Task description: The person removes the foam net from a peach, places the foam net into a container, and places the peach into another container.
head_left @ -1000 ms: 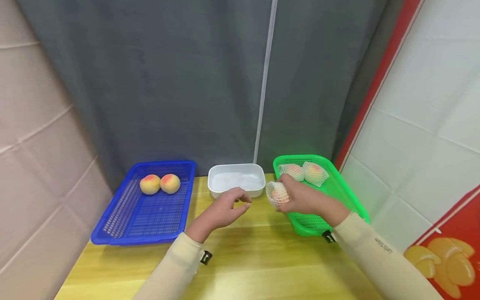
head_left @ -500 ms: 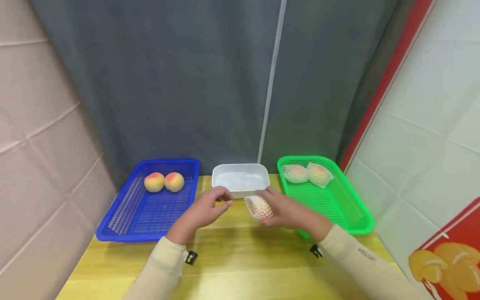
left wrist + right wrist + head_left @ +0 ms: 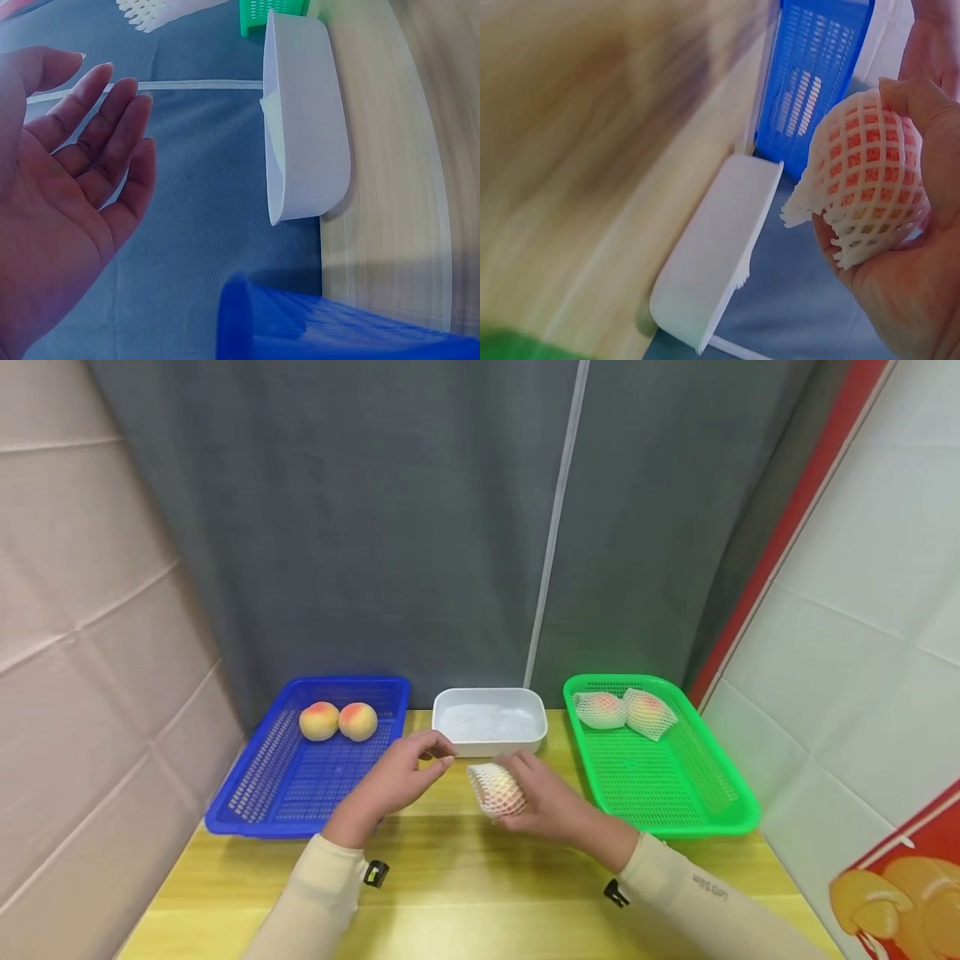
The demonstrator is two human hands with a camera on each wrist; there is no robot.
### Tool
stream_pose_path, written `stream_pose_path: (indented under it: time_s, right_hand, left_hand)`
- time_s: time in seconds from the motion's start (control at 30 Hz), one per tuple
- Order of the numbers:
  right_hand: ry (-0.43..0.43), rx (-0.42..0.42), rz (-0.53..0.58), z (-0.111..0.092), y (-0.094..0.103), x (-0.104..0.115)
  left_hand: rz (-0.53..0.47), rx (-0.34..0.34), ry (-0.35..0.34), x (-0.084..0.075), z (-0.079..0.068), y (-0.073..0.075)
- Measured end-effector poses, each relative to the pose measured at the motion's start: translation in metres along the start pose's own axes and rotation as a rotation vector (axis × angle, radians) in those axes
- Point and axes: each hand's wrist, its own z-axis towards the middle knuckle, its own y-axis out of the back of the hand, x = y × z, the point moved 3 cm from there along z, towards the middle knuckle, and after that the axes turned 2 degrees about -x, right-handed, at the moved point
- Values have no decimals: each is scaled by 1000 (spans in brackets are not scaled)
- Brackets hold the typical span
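My right hand point(image 3: 543, 797) holds a peach point(image 3: 497, 789) wrapped in a white foam net, above the wooden table in front of the white tub. In the right wrist view the foam net point(image 3: 870, 165) covers the red and yellow fruit, and its loose, ragged end sticks out past the fingers. Just to the left, my left hand point(image 3: 397, 781) hovers with relaxed, slightly bent fingers and an empty palm. The left wrist view shows that hand point(image 3: 82, 165) apart from everything around it.
Two bare peaches point(image 3: 338, 722) lie in the blue basket point(image 3: 337, 785) on the left. A white tub point(image 3: 491, 749) with something pale inside stands at the back centre. On the right, the green basket point(image 3: 652, 785) holds two net-wrapped peaches point(image 3: 625, 712). A grey curtain point(image 3: 375, 527) hangs behind.
My right hand has carried the wrapped peach leftward from the green basket's edge to the front of the white tub. The left hand has shifted left too. The head view has turned slightly left.
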Motion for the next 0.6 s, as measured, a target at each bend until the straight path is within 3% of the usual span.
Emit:
stream_pose_path:
  time_s: [0.37,0.6]
  right_hand:
    - [24,13,-2,-1,-14,1]
    - [-64,136,8,-3,-37,-7]
  left_hand:
    - [-1,-4,1,3,-1,1]
    - [-6,39,-1,4,-1,-8]
